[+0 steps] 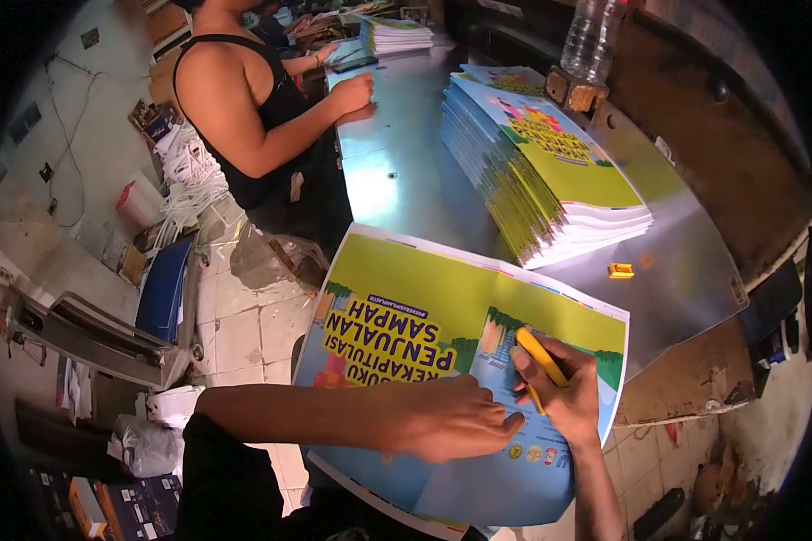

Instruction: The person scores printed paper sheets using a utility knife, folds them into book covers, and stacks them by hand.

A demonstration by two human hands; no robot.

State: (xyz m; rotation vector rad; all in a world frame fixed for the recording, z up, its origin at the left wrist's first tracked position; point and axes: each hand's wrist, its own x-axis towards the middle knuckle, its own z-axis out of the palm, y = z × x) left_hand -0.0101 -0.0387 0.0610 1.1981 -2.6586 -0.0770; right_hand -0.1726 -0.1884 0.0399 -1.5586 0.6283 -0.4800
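Observation:
A large printed cover sheet (pixel 406 270), green and blue with yellow lettering, lies opened out in front of me, its print upside down. Across its middle rests my left hand (pixel 456 419), knuckles up, with the fingers curled; whether anything is under them is hidden. Held in my right hand (pixel 573 392) is a yellow stapler-like tool (pixel 541 356), over the right half of the sheet. Beyond the sheet, a tall stack of booklets (pixel 550 162) with the same cover stands on the metal table (pixel 397 171).
A co-worker (pixel 235 99) in a black top is at the table's left side, forearms over its edge. A small yellow box (pixel 621 270) lies right of the stack. Behind the stack stands a plastic bottle (pixel 593 41). More booklets (pixel 397 36) sit at the far end.

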